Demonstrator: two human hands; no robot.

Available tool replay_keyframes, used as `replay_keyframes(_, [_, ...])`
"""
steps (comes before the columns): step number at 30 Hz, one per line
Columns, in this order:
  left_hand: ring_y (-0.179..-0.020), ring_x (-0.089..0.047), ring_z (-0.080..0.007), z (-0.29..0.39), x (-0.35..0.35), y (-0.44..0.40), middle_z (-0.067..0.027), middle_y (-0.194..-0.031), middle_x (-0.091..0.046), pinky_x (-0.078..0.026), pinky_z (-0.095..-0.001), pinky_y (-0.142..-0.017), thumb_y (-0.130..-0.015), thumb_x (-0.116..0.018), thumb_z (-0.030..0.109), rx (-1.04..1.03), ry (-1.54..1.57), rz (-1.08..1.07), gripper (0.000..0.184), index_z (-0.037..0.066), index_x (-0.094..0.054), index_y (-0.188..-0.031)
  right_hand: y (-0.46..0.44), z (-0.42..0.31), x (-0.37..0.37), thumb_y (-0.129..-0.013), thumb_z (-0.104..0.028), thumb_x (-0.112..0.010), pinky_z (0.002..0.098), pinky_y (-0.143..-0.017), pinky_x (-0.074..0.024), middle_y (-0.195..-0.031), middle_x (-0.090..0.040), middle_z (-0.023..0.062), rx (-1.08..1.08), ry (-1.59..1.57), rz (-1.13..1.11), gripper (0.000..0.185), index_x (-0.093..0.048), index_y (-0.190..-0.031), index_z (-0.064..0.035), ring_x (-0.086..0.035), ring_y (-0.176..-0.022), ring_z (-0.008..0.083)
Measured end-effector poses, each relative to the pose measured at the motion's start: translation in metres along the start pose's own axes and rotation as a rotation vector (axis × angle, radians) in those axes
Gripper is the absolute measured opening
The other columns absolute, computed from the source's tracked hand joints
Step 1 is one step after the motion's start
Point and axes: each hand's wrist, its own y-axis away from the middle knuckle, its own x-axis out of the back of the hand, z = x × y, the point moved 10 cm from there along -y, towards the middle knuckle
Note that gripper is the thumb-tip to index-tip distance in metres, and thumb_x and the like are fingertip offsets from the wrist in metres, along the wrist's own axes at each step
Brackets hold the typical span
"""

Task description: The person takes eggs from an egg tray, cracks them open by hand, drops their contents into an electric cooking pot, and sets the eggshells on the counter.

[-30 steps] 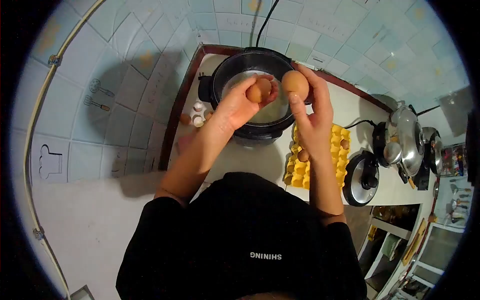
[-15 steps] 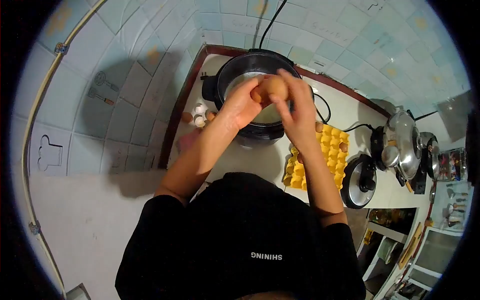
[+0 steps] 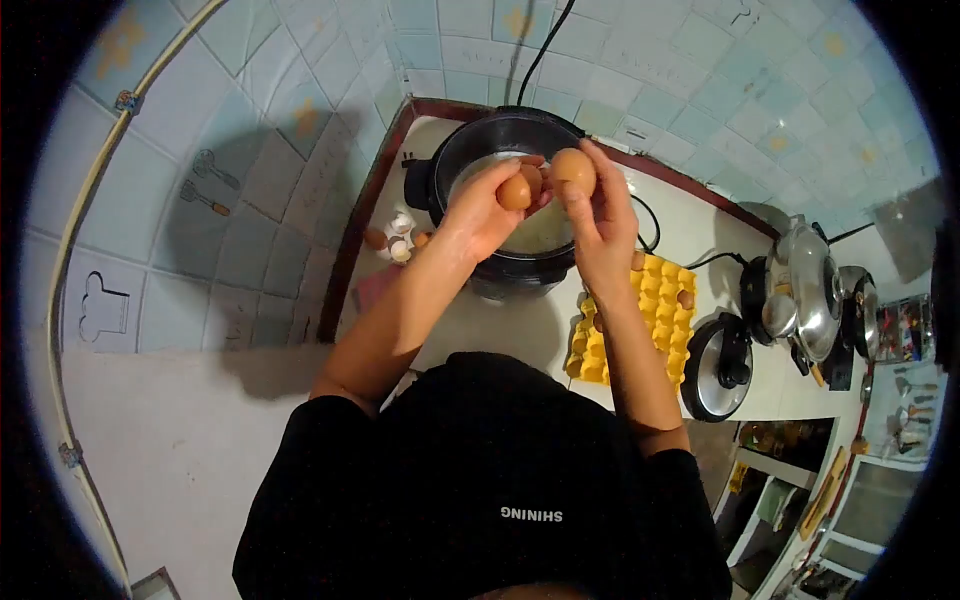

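My left hand (image 3: 482, 212) is curled around a brown egg (image 3: 514, 193), with what looks like a second brown egg partly hidden behind it. Between the thumb and fingers of my right hand (image 3: 606, 222) is another brown egg (image 3: 573, 171), held upright and a little apart from the left hand. Both hands are above a black electric cooker pot (image 3: 500, 268), which stands open with something pale inside. Opened eggshells (image 3: 400, 240) lie on the counter left of the pot, along with brown pieces.
A yellow egg tray (image 3: 655, 300) with a few brown eggs sits on the white counter (image 3: 480, 325), right of the pot. Beside it lies a cooker lid (image 3: 718, 368). Pans with a large metal lid (image 3: 803, 285) stand farther right. Tiled walls border the counter.
My right hand has moved slightly right, drawing its egg away from the left hand's egg. The left hand stays nearly in place.
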Motion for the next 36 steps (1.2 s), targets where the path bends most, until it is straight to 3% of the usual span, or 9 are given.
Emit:
replay_keyframes(2, [-0.100, -0.053, -0.0236, 0.002, -0.001, -0.002, -0.0137, -0.108, -0.054, -0.042, -0.0368, -0.091, -0.090, -0.045, 0.016, -0.011, 0.001, -0.012, 0.027, -0.004, -0.051, -0.108, 0.000, -0.002, 0.008, -0.082, -0.013, -0.061, 0.0299, -0.073, -0.0461, -0.098, -0.055, 0.0132, 0.062, 0.037, 0.084, 0.039, -0.050, -0.118, -0.0016, -0.055, -0.082, 0.0230])
replay_keyframes(6, [-0.102, -0.052, -0.0220, -0.001, 0.003, 0.004, -0.0095, -0.108, -0.056, -0.038, -0.0381, -0.095, -0.092, -0.044, 0.022, -0.037, -0.068, 0.151, 0.026, 0.003, -0.053, -0.108, 0.000, 0.004, -0.017, -0.084, -0.014, -0.060, 0.0290, -0.074, -0.0468, -0.102, -0.057, 0.0105, 0.000, 0.089, -0.178, 0.039, -0.050, -0.119, 0.0003, -0.057, -0.083, 0.0220])
replay_keyframes(9, [-0.101, -0.053, -0.0214, -0.003, 0.003, -0.002, -0.0098, -0.107, -0.056, -0.039, -0.0381, -0.093, -0.092, -0.045, 0.023, 0.009, -0.053, 0.014, 0.027, 0.003, -0.053, -0.108, 0.004, 0.027, -0.008, -0.087, -0.017, -0.058, 0.0280, -0.075, -0.0471, -0.100, -0.058, 0.0108, -0.200, -0.279, -0.021, 0.037, -0.050, -0.118, 0.0010, -0.058, -0.083, 0.0217])
replay_keyframes(12, [-0.097, -0.054, -0.0207, 0.004, 0.013, -0.005, -0.0104, -0.105, -0.057, -0.045, -0.0366, -0.084, -0.091, -0.047, 0.024, 0.018, -0.025, 0.042, 0.027, 0.003, -0.055, -0.105, 0.015, 0.053, -0.022, -0.093, -0.030, -0.046, 0.0266, -0.072, -0.0471, -0.099, -0.059, 0.0124, -0.554, -0.725, -0.135, 0.039, -0.050, -0.116, 0.0021, -0.057, -0.077, 0.0164])
replay_keyframes(20, [-0.086, -0.055, -0.0138, 0.049, -0.043, 0.018, -0.0070, -0.101, -0.054, -0.049, -0.0278, -0.068, -0.087, -0.057, 0.019, -0.168, -0.858, -0.113, 0.032, 0.006, -0.054, -0.115, 0.024, 0.087, -0.036, -0.092, -0.039, -0.043, 0.0244, -0.057, -0.0515, -0.082, -0.061, 0.0092, -0.940, -0.911, -0.321, 0.045, -0.054, -0.102, 0.0033, -0.059, -0.059, 0.0127])
replay_keyframes(25, [-0.070, -0.055, -0.0099, 0.057, -0.064, -0.004, -0.0044, -0.094, -0.056, -0.046, -0.0226, -0.060, -0.078, -0.065, 0.012, -0.310, -1.294, -0.254, 0.039, 0.003, -0.053, -0.114, -0.012, 0.087, -0.040, -0.090, -0.038, -0.049, 0.0246, -0.055, -0.0506, -0.081, -0.059, 0.0075, -0.798, -0.727, -0.425, 0.042, -0.053, -0.103, 0.0024, -0.058, -0.059, 0.0123])
replay_keyframes(30, [-0.077, -0.058, -0.0136, 0.068, -0.044, -0.044, -0.0086, -0.096, -0.057, -0.049, -0.0243, -0.064, -0.081, -0.062, 0.013, -0.164, -1.263, -0.094, 0.044, 0.001, -0.046, -0.120, -0.049, 0.092, -0.043, -0.088, -0.035, -0.054, 0.0262, -0.060, -0.0514, -0.085, -0.061, 0.0100, -0.697, -0.443, -0.405, 0.043, -0.052, -0.106, 0.0039, -0.061, -0.067, 0.0149])
replay_keyframes(32, [-0.075, -0.059, -0.0142, 0.070, -0.028, -0.062, -0.0104, -0.096, -0.057, -0.049, -0.0248, -0.064, -0.080, -0.060, 0.010, -0.179, -1.267, -0.094, 0.047, 0.000, -0.043, -0.122, -0.060, 0.094, -0.047, -0.085, -0.033, -0.057, 0.0285, -0.063, -0.0509, -0.088, -0.062, 0.0125, -0.480, -0.145, -0.518, 0.043, -0.053, -0.106, 0.0039, -0.062, -0.071, 0.0178])
replay_keyframes(36, [-0.063, -0.053, -0.0101, 0.057, -0.007, -0.075, -0.0040, -0.079, -0.054, -0.043, -0.0223, -0.053, -0.079, -0.056, 0.007, -0.106, -1.210, -0.082, 0.020, 0.003, -0.051, -0.098, -0.066, 0.107, -0.060, -0.078, -0.023, -0.058, 0.0321, -0.073, -0.0481, -0.089, -0.063, 0.0164, -0.188, 0.317, -0.624, 0.043, -0.051, -0.112, 0.0026, -0.062, -0.080, 0.0243])
